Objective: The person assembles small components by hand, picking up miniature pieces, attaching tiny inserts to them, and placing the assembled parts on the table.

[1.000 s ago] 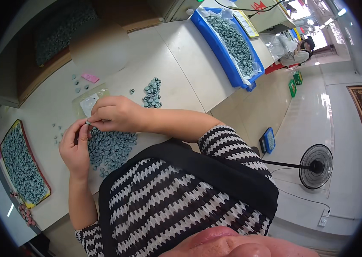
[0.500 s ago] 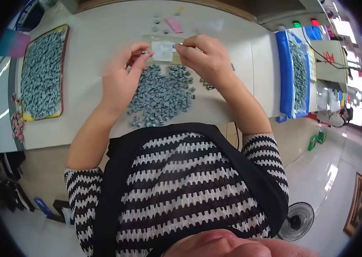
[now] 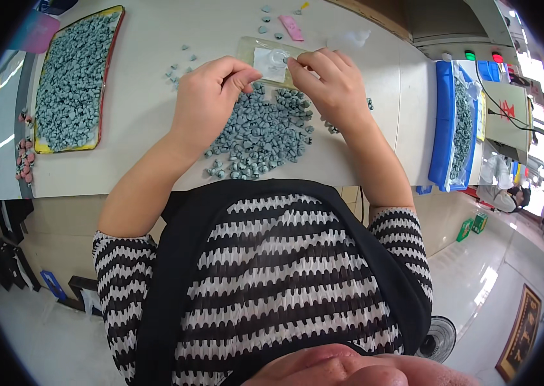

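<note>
Over the upper edge of a loose pile of small grey-green pieces (image 3: 262, 128), my left hand (image 3: 211, 93) is closed, thumb against fingers; whatever it may grip is hidden. My right hand (image 3: 333, 83) pinches a tiny grey-green piece (image 3: 286, 60) at its fingertips, too small to make out in detail. Between the two hands lies a white square sheet (image 3: 270, 62) with a clear round thing on it. The sheet rests on a yellowish translucent mat (image 3: 246, 49). A few pieces sit partly behind my right wrist.
A yellow-and-red-edged tray (image 3: 72, 83) full of similar pieces stands at left, pinkish pieces (image 3: 24, 157) beside it. At right is a blue bin (image 3: 442, 122) with more. Scattered pieces (image 3: 174, 74), a pink strip (image 3: 291, 27) and crumpled clear plastic (image 3: 349, 40) lie farther back.
The view has shifted, so the table items appear moved. My left hand has come nearer the mat, and its fingers have turned so the small piece seen in them earlier no longer shows. My right hand stays pinched.
</note>
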A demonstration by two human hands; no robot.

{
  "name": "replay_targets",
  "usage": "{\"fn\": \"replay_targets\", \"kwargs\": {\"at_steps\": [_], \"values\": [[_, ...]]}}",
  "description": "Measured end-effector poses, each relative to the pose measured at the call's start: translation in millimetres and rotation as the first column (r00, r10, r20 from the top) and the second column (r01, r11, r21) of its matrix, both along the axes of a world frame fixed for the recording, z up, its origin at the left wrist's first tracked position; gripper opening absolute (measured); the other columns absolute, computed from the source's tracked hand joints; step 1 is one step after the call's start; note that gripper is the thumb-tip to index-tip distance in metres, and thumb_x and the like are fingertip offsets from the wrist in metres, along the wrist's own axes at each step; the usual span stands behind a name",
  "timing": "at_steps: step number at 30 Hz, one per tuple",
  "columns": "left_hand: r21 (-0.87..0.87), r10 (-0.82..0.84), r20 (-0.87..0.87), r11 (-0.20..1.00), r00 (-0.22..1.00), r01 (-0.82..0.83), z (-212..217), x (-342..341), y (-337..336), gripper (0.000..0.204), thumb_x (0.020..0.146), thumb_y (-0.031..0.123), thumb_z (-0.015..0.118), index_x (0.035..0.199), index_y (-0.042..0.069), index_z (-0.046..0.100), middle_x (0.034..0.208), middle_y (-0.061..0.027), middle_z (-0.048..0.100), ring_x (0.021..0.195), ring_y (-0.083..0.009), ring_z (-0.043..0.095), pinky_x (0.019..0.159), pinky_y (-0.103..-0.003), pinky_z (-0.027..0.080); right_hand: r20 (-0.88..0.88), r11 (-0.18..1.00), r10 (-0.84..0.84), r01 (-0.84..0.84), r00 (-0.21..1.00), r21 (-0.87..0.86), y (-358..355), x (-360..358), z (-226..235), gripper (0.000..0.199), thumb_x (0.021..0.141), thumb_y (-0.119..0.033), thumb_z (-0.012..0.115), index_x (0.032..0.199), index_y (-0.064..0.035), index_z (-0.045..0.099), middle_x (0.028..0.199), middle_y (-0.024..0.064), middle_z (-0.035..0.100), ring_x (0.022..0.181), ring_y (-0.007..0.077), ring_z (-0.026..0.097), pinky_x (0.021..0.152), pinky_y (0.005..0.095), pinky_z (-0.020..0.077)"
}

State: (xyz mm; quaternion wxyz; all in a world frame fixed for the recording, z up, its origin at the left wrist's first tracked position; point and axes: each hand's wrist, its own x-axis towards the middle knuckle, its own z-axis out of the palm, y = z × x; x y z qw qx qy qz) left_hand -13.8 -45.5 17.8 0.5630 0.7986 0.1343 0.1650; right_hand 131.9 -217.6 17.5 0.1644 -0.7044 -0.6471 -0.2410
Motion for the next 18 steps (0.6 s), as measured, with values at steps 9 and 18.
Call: {"fn": "replay_targets", "kwargs": {"at_steps": [9, 18], "values": [[-0.039, -0.079, 0.020, 0.996, 0.997, 0.079, -4.5, -0.9, -3.1, 0.017, 0.095, 0.009, 0.057, 0.106, 0.000, 0.067, 0.081, -0.0046, 0.069, 0.066, -0.0094, 0.057, 0.063, -0.024, 0.048, -0.573, 0.965, -0.013, 0.160, 0.820, 0.207, 4.8, -21.4, 3.0, 0.014, 0.078, -0.006, 0.071, 0.091, -0.0056, 0.067, 0.080, 0.0032, 0.063, 0.069, 0.0128, 0.061, 0.063, 0.0246, 0.0479], [0.142, -0.076, 0.212, 0.989, 0.974, 0.047, -4.2, 2.9, -11.4, 0.009, 0.090, 0.009, 0.062, 0.094, 0.001, 0.064, 0.077, -0.0115, 0.065, 0.064, -0.0230, 0.062, 0.059, -0.031, 0.048, -0.987, 0.951, -0.010, 0.303, -0.161, -0.059, 1.3, -41.5, 10.6, 0.012, 0.085, -0.008, 0.071, 0.089, 0.0019, 0.067, 0.081, 0.0022, 0.067, 0.073, 0.0048, 0.059, 0.065, 0.0208, 0.0486]]}}
